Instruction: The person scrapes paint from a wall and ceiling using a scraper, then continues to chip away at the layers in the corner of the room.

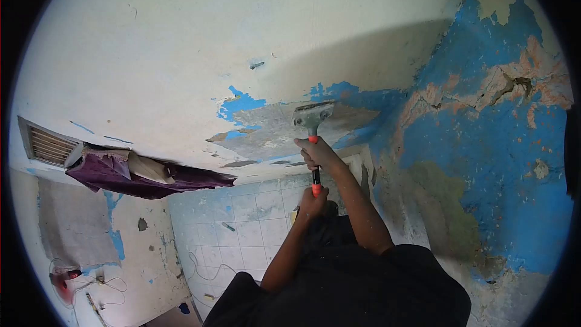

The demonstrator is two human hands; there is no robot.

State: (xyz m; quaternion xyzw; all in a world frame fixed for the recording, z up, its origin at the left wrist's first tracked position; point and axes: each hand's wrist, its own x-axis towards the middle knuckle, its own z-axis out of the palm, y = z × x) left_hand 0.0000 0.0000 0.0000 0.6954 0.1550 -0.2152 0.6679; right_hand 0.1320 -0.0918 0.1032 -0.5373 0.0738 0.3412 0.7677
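A long-handled wall scraper point(313, 120) has a wide grey metal head and a red and black handle. Its blade lies against the wall, at a bare grey patch point(275, 127) edged with blue paint and cream coating. My right hand point(321, 154) is closed round the upper handle, just below the head. Lower down, near the handle's end, my left hand point(313, 204) is wrapped round the grip. Part of each hand's fingers is hidden by the handle or the hand itself.
Cracked, peeling blue wall point(502, 163) stands to the right. On the left are a louvred vent point(49, 142) and a purple cloth point(112, 172) hanging from an opening. Below lies a tiled floor point(248, 230) with a loose cable point(209, 266). A red fan-like object point(62, 284) is at lower left.
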